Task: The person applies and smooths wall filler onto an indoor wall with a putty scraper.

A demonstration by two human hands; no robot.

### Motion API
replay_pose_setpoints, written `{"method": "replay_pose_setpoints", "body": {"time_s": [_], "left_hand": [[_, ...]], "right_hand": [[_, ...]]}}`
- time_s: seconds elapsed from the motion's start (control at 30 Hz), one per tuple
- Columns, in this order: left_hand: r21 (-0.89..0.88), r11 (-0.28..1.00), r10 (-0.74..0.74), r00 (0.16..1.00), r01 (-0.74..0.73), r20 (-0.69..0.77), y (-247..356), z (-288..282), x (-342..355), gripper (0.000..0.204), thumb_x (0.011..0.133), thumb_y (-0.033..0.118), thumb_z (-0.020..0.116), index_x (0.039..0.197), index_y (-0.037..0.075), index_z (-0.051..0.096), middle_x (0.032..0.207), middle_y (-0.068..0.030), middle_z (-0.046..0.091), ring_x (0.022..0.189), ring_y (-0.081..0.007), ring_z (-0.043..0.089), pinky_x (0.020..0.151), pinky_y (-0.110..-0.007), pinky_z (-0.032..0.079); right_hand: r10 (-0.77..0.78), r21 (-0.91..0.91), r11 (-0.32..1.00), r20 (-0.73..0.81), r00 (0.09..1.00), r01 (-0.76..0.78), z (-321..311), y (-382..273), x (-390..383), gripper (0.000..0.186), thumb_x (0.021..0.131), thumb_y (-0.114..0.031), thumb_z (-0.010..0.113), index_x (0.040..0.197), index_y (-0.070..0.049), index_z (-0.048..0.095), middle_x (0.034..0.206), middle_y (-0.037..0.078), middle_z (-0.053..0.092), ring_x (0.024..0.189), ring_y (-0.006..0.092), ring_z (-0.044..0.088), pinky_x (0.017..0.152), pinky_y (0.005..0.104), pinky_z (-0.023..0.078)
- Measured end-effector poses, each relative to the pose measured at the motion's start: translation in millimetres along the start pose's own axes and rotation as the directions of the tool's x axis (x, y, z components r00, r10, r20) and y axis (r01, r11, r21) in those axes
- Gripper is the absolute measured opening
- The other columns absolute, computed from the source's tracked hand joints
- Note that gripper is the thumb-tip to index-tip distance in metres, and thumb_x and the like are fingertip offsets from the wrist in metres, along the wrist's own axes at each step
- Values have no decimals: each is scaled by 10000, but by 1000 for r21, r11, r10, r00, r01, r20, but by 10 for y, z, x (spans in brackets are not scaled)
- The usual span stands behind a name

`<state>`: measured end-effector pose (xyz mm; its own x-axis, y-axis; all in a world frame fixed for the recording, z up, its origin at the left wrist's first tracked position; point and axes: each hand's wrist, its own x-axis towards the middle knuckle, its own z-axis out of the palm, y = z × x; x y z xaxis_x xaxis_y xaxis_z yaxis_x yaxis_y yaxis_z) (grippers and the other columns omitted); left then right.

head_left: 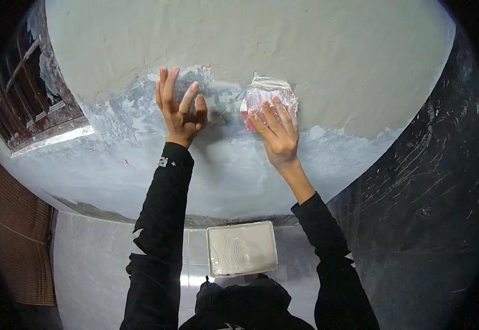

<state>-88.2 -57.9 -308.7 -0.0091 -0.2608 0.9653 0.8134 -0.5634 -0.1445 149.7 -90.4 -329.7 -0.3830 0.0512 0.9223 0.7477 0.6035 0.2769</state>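
My right hand [279,135] presses a flat red putty spreader [253,99] against the wall, its fingers laid over the tool. Wet off-white putty covers much of the spreader's face and is heaped along its upper edge. To the left, my left hand [181,113] is raised close to the wall with its fingers apart and holds nothing; whether it touches the surface I cannot tell. The wall [239,38] carries a beige coat above, ending in a ragged line around both hands. Below that line the surface is bluish white and patchy.
A shallow tray [242,250] of off-white putty or paint stands on the tiled floor [91,258] below me. A barred wooden window [33,99] is at the left, with a brown woven panel [16,236] beneath. A dark, scratched surface [415,203] borders the wall at right.
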Motion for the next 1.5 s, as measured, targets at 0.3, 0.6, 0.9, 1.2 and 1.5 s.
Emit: {"method": "replay_pose_setpoints", "body": {"time_s": [0.3,0.6,0.9,1.2,1.5], "left_hand": [[15,1000,-19,1000,19,3,-43,-26,-13,494,808,115,601,1276,255,527,1459,-166,453,1407,-426,384,1152,-558,233],[79,997,9,996,-16,84,2,-68,-6,421,889,129,570,1292,204,474,1430,-159,472,1395,-416,394,1135,-572,258],[21,998,-62,996,64,-69,90,170,415,512,795,112,625,1280,237,520,1456,-141,457,1413,-397,380,1139,-540,252],[65,996,-54,998,56,-40,113,105,367,451,843,110,600,1280,180,514,1439,-150,454,1411,-407,370,1126,-558,276],[123,992,-36,999,37,-8,66,175,347,442,873,142,600,1304,138,504,1425,-148,468,1385,-413,389,1122,-513,298]], "right_hand": [[112,109,986,103,988,-123,58,-102,-193,412,814,-41,680,1153,-266,750,1267,17,680,1295,243,535,1078,469,402],[200,339,900,236,951,-274,-279,-595,-791,365,777,49,647,1068,-130,777,1194,95,703,1223,308,594,1063,470,434],[749,572,552,-20,662,-607,-620,-233,326,401,906,42,621,1303,21,569,1258,155,649,1158,235,626,994,351,487],[674,514,687,-184,716,-514,-507,264,364,407,921,2,633,1317,20,543,1331,150,579,1168,225,595,985,342,488],[651,521,686,-129,748,-507,-395,-28,561,400,920,3,634,1308,7,540,1337,118,567,1143,232,602,955,354,504]]}}
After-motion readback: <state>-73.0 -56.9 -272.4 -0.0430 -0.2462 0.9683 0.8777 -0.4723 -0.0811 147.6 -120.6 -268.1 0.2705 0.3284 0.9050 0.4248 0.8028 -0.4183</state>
